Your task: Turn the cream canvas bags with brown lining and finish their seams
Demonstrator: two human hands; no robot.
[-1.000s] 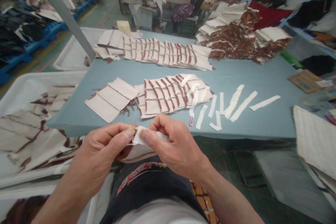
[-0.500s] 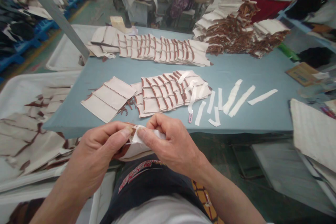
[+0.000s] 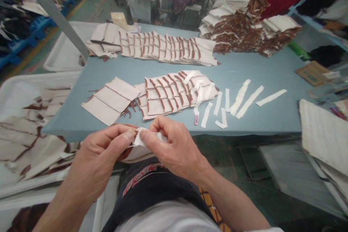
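Observation:
Close to my body, off the table's front edge, both hands grip a cream fabric piece [image 3: 136, 155] with brown edging. My left hand [image 3: 106, 152] pinches its brown edge between thumb and forefinger. With thumb and curled fingers, my right hand [image 3: 174, 146] holds a white strip [image 3: 140, 137] against the piece, its end lying by my left thumb. Most of the strip is covered by my right hand. On the table beyond, a row of cream panels with brown seams [image 3: 168, 96] overlaps, and a single panel [image 3: 111, 99] lies to their left.
Several loose white strips [image 3: 249, 101] and a small pink tool [image 3: 196, 119] lie on the blue table [image 3: 258, 67]. A second panel row [image 3: 163, 47] and a tall fabric stack [image 3: 239, 21] stand farther back. White bins [image 3: 16, 83] are at left, a grey post [image 3: 54, 14] beside them.
Both hands keep their grip on the fabric piece and the white strip, with only slight finger movement. The whole view has shifted a little.

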